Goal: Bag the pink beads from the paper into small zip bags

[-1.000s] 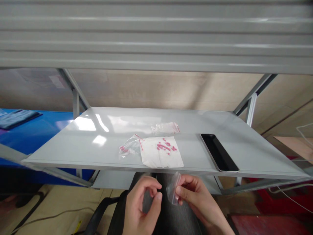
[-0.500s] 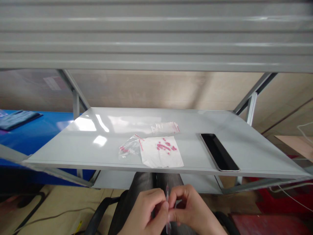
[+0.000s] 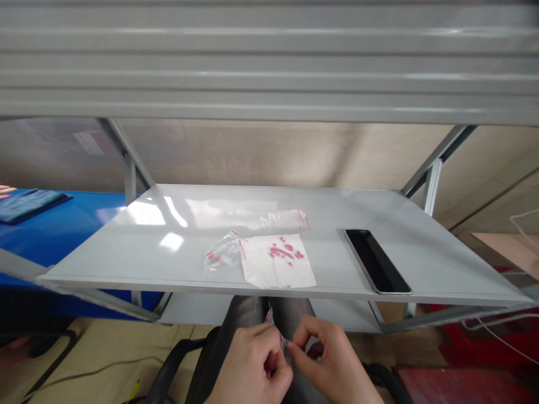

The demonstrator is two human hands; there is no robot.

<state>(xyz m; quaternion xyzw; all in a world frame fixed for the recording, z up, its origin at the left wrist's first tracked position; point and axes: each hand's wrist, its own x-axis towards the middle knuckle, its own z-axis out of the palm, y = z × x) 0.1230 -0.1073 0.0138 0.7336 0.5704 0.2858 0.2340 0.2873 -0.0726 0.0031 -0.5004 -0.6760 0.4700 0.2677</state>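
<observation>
While hands (image 3: 255,359) pinch bag (image 3: 269,316), red line (image 3: 243,249) marks pouch (image 3: 228,252).

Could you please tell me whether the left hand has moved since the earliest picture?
Yes: the left hand has moved down in the view, further below the front edge of the table.
</observation>
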